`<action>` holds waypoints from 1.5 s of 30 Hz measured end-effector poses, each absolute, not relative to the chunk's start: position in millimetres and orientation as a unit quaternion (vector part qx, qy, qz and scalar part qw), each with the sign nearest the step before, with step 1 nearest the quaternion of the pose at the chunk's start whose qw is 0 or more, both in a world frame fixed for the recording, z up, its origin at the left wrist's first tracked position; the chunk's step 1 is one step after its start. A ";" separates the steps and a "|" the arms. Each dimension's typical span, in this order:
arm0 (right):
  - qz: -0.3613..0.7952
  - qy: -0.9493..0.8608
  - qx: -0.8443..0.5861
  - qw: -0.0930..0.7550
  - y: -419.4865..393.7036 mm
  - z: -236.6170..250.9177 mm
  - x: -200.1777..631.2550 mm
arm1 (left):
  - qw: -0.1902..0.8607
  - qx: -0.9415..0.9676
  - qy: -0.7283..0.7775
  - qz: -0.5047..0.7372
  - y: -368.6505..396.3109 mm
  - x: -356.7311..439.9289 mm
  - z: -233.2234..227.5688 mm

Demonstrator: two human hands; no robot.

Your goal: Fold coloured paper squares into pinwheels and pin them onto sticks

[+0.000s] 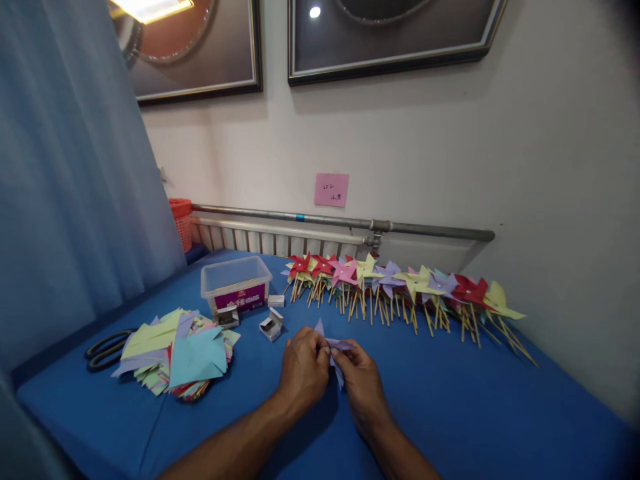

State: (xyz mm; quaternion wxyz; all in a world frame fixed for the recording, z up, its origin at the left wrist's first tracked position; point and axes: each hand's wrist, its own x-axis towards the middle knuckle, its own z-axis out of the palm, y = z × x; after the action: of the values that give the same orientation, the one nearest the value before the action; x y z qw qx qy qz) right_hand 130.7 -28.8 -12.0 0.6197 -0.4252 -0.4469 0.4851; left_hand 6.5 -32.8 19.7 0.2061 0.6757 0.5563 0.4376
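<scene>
From the head camera: both hands meet over the blue table, and between them sits a lilac paper piece. The left hand has its fingers curled in tight, pinching the paper's left side. The right hand pinches the other side, thumb and forefinger closed on the fold, one paper tip poking up above the knuckles. Just beyond the fingertips lie small open boxes, apart from the hands. Further past them stands a clear plastic tub. Out to the left of the left hand's fingers, a stack of coloured paper squares, with scissors beyond that. Far ahead of the fingers, a long row of finished pinwheels on sticks lines the wall.
</scene>
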 end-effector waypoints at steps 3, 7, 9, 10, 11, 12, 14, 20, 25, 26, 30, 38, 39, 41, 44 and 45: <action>0.475 -0.457 -0.433 0.615 -29.3 -12.8 131.0 | 0.204 0.679 0.554 0.436 -32.1 5.6 18.8; 0.471 -0.453 -0.437 0.618 -29.1 -15.1 130.8 | 0.210 0.680 0.553 0.433 -31.9 5.1 19.1; 0.469 -0.451 -0.439 0.620 -29.1 -15.6 130.6 | 0.216 0.675 0.556 0.434 -32.2 5.4 20.1; 0.469 -0.450 -0.440 0.619 -29.2 -15.6 130.5 | 0.219 0.672 0.558 0.435 -32.4 5.6 20.6; 0.469 -0.450 -0.442 0.618 -29.2 -15.5 130.4 | 0.221 0.670 0.560 0.435 -32.5 5.8 21.1; 0.470 -0.450 -0.442 0.618 -29.3 -15.3 130.3 | 0.223 0.668 0.561 0.434 -32.6 5.9 21.5; 0.475 -0.449 -0.440 0.616 -29.4 -15.0 130.2 | 0.225 0.668 0.564 0.431 -32.5 6.0 22.0; 0.498 -0.439 -0.420 0.618 -28.9 -15.4 130.1 | 0.233 0.658 0.565 0.440 -30.9 5.6 21.1; 0.521 -0.435 -0.392 0.621 -25.8 -16.6 128.7 | 0.231 0.649 0.560 0.460 -30.3 5.1 20.6; 0.520 -0.432 -0.393 0.623 -24.6 -17.2 128.5 | 0.232 0.649 0.557 0.463 -30.7 4.9 20.7; 0.536 -0.393 -0.393 0.635 -19.8 -19.3 130.3 | 0.250 0.651 0.527 0.485 -31.6 3.9 21.9; 0.575 -0.384 -0.360 0.627 -24.4 -14.7 132.7 | 0.541 0.465 0.461 0.528 -20.5 -3.6 27.3; 0.576 -0.395 -0.358 0.620 -24.7 -14.9 132.1 | 0.574 0.453 0.448 0.515 -19.9 -4.2 28.0; 0.573 -0.417 -0.358 0.608 -24.5 -16.2 131.1 | 0.607 0.429 0.443 0.502 -19.4 -4.3 28.9; 0.555 -0.430 -0.375 0.606 -23.4 -17.6 130.2 | 0.616 0.395 0.446 0.516 -19.1 -2.3 28.9; 0.547 -0.430 -0.383 0.608 -23.3 -17.4 130.1 | 0.617 0.390 0.445 0.519 -18.9 -1.5 28.6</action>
State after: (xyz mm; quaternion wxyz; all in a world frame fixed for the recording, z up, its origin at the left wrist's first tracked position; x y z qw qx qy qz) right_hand 130.1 -23.3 -17.4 0.6080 -0.3829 -0.4300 0.5467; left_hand -1.5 -18.9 28.6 0.6173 0.3896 0.4446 0.5192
